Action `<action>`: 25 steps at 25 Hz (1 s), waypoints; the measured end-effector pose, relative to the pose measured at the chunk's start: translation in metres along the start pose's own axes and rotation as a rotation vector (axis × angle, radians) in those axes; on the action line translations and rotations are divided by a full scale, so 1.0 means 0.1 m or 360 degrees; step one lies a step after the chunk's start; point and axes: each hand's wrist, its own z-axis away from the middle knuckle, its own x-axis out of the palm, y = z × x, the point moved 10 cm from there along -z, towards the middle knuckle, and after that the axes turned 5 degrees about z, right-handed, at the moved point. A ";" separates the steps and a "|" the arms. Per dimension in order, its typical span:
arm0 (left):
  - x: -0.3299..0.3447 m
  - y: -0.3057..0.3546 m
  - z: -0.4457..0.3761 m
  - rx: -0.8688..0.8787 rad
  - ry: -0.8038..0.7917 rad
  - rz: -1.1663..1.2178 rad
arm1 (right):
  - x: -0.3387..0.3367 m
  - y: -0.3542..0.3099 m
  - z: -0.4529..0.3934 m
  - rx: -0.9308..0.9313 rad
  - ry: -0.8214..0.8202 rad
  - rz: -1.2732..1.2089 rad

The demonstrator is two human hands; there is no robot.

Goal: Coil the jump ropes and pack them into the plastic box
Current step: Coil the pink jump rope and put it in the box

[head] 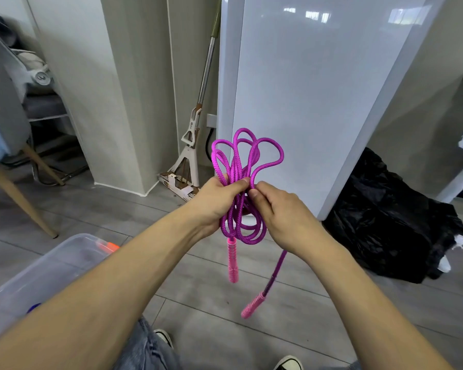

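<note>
We hold a half-coiled purple jump rope (241,182) in both hands above the floor, with the plastic box (46,268) at our lower left.

Our left hand (217,201) is curled tight around the bundle of loops at its middle, while our right hand (278,212) pinches the strands just beside it. Loops fan out above our fingers and hang below them. One pink handle (232,260) dangles straight under the bundle; the other pink handle (252,307) hangs lower on a loose tail. The clear box sits on the floor apart from the rope; inside we see an orange item (108,247) near its far corner and a blue item (34,307), neither clear enough to name.
</note>
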 end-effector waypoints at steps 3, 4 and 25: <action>0.04 -0.06 0.01 -0.0101 -0.0047 0.0095 | 0.01 0.00 0.00 -0.0018 -0.0031 0.0055; 0.05 -0.08 0.02 -0.0119 -0.0062 0.0094 | 0.02 0.01 0.00 -0.0016 -0.0049 0.0088; -1.24 0.67 -0.11 0.0350 0.0802 0.0185 | 0.11 0.52 0.20 0.0411 -0.0669 -0.0448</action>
